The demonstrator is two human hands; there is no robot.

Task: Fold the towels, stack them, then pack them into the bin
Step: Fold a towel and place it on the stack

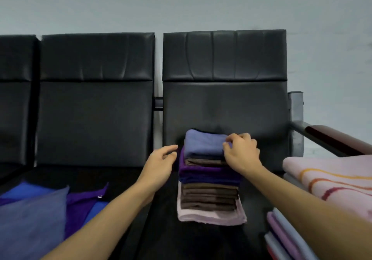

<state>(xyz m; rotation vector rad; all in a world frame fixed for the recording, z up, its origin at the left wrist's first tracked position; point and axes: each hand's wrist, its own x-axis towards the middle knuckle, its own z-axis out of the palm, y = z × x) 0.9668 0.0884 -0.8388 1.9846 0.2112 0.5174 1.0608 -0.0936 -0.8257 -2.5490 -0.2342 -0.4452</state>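
Observation:
A stack of folded towels point(210, 187) stands on the right black seat: pale pink at the bottom, then brown ones, purple and dark blue, brown again, and a lavender-blue towel point(203, 144) on top. My right hand point(240, 152) pinches the right edge of that top towel with curled fingers. My left hand point(161, 162) hovers just left of the stack with fingers relaxed and holds nothing. Loose unfolded towels point(40, 215) in blue, grey-blue and purple lie on the left seat.
Black padded bench seats point(96, 118) run along a pale wall. A dark red armrest point(332, 137) sticks out at the right. A pink striped towel point(332, 177) and more folded pastel towels point(281, 231) lie at the right edge. No bin is in view.

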